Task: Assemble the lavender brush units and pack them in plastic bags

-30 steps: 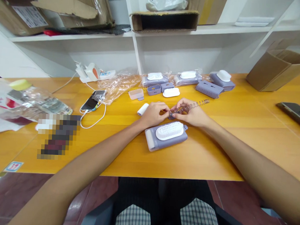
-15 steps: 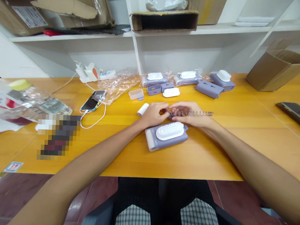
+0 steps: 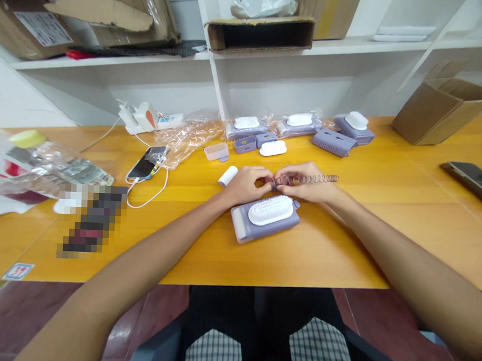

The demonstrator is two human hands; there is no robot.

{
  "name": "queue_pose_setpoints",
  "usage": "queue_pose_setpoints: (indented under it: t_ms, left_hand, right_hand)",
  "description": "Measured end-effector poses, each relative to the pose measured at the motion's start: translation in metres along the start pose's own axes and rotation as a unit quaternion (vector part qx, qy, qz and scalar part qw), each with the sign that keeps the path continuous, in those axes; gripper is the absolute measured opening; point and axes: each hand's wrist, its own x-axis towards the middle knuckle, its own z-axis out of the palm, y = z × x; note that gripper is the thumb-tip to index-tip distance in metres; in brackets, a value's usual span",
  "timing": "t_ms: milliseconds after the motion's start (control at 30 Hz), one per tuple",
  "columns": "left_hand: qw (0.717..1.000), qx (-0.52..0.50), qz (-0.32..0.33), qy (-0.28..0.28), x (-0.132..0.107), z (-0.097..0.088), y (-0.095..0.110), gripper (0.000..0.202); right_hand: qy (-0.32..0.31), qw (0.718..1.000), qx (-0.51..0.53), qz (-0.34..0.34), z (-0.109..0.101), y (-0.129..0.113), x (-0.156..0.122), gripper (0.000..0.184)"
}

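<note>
A long metal coil spring (image 3: pixel 319 178) runs through my right hand (image 3: pixel 308 183), its free end sticking out to the right over the wrist. My right fingers are closed round it. At the spring's left end, the fingertips of my left hand (image 3: pixel 252 183) pinch it, close to the right fingertips. Just in front of both hands lies a purple-grey case (image 3: pixel 242 228) with a white bristled brush (image 3: pixel 270 210) on top. A small white cylindrical piece (image 3: pixel 228 176) rests beside my left hand.
Farther back lie a purple perforated cover (image 3: pixel 333 142), an oval white piece (image 3: pixel 273 148), a translucent tray (image 3: pixel 216 152) and several bagged brush cases. Left are a charging phone (image 3: pixel 148 162) and a bottle (image 3: pixel 78 163); right, a cardboard box (image 3: pixel 439 109) and another phone (image 3: pixel 475 179).
Both hands stay together on the spring, with only slight finger movement. The whole view has shifted a little; the case and other things lie as before.
</note>
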Motion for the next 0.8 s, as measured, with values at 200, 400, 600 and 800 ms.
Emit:
queue_pose_setpoints:
  t_ms: [200,400,600,800]
  left_hand:
    - [0.999,-0.029,0.021,-0.024,-0.0008,-0.0063,0.0043,0.016]
    - [0.999,-0.040,0.018,-0.026,0.0002,-0.0058,0.0036,0.018]
    - [0.999,-0.029,0.018,-0.028,0.0002,-0.0057,0.0046,0.015]
    - [0.998,-0.060,-0.006,0.019,-0.0020,-0.0055,0.0092,0.024]
  right_hand:
    - [-0.005,0.999,0.041,0.005,-0.0029,-0.0035,0.0003,0.017]
    - [-0.021,0.997,0.071,0.010,-0.0034,-0.0023,0.0010,0.021]
    - [-0.037,0.992,0.121,0.014,-0.0043,-0.0016,-0.0003,0.024]
    - [-0.039,0.992,0.121,0.009,-0.0072,0.0031,-0.0001,0.024]
